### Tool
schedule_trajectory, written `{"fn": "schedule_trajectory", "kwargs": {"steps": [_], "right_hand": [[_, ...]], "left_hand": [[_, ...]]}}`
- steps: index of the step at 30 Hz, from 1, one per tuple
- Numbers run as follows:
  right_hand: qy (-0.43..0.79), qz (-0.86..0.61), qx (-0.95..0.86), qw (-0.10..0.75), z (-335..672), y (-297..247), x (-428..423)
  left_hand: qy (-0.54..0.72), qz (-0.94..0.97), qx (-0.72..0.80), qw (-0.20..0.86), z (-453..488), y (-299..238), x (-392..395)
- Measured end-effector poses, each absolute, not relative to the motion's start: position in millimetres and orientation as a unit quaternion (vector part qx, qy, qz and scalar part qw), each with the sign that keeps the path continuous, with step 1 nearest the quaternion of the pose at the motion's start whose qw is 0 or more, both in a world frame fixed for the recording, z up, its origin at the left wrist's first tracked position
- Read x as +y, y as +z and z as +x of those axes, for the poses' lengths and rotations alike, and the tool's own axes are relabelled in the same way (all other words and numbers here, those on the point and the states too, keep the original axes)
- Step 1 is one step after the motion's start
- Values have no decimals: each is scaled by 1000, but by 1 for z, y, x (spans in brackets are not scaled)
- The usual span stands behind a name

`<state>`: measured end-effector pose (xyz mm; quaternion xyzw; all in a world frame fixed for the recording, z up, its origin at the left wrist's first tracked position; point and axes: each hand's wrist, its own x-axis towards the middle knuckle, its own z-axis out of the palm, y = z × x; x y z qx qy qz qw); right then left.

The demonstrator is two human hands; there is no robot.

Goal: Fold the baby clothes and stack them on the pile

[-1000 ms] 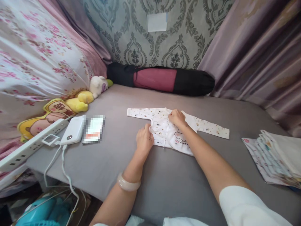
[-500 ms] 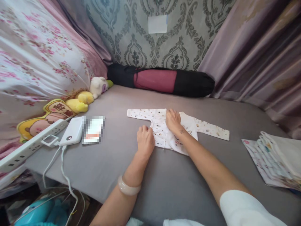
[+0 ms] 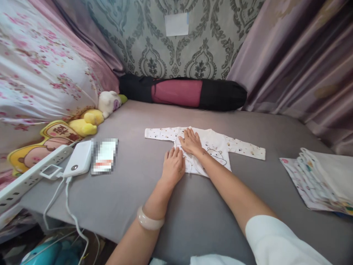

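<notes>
A small white baby top point(image 3: 215, 141) lies on the grey sheet point(image 3: 154, 206), both patterned sleeves stretched out sideways. A cartoon animal face is printed on its front, partly covered by my right forearm. My right hand point(image 3: 191, 141) rests flat on the upper chest of the top, fingers spread. At the lower left edge of the top, my left hand point(image 3: 173, 165) lies with its fingers extended, touching the fabric and the sheet beside it. Under my hands, part of the top's left side is hidden.
Folded printed clothes point(image 3: 322, 176) are stacked at the right. To the left lie a phone point(image 3: 104, 156), a white power bank point(image 3: 78, 158) with cables, a power strip point(image 3: 35, 176) and plush toys point(image 3: 91, 119). A black and red bag point(image 3: 176, 92) runs along the back wall.
My right hand has opened and moved left, now flat on the chest. My left hand's curled fingers have straightened. The front panel lies flatter, showing more of the animal print.
</notes>
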<state>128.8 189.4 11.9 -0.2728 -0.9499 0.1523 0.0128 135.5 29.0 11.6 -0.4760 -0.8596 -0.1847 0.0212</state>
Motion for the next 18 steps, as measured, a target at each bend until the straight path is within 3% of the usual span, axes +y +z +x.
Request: {"fn": "schedule_trajectory", "kwargs": {"steps": [3, 5, 8, 14, 18], "right_hand": [[240, -252, -937, 32, 131, 25, 202], [287, -227, -926, 88, 137, 36, 218], [275, -251, -918, 133, 155, 47, 244], [164, -272, -948, 26, 192, 39, 268], [145, -288, -947, 0, 196, 31, 265]], "left_hand": [[-222, -476, -850, 49, 137, 17, 28], [-244, -480, -840, 61, 140, 18, 29], [-255, -493, -830, 58, 146, 18, 33], [-255, -447, -857, 24, 156, 15, 47], [-277, -407, -870, -10, 157, 15, 54]]}}
